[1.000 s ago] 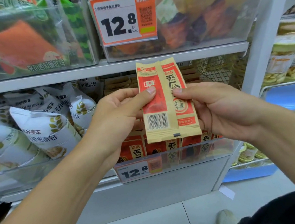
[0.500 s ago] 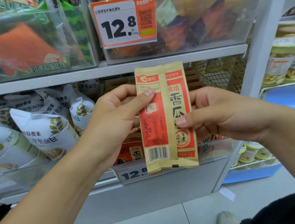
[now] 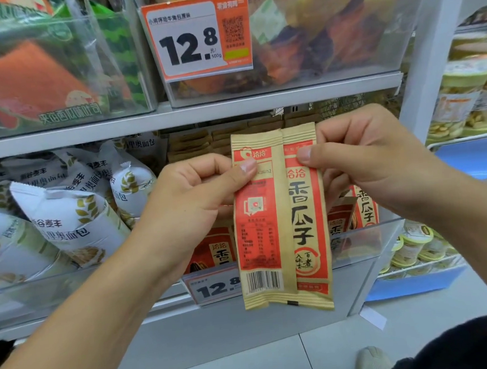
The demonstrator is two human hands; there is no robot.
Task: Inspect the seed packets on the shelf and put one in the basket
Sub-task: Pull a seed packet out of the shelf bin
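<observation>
Your left hand (image 3: 192,202) and right hand (image 3: 373,164) pinch the packet (image 3: 280,219) at its top corners, 10 and 2 o'clock; its long axis hangs 12 to 6, before the shelf (image 3: 230,110). No basket shows.

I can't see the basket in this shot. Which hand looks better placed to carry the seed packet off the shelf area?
Either could: the left hand and right hand both pinch the seed packet near its top, thumbs in front. With no basket in view, neither hand is clearly favoured.
</observation>
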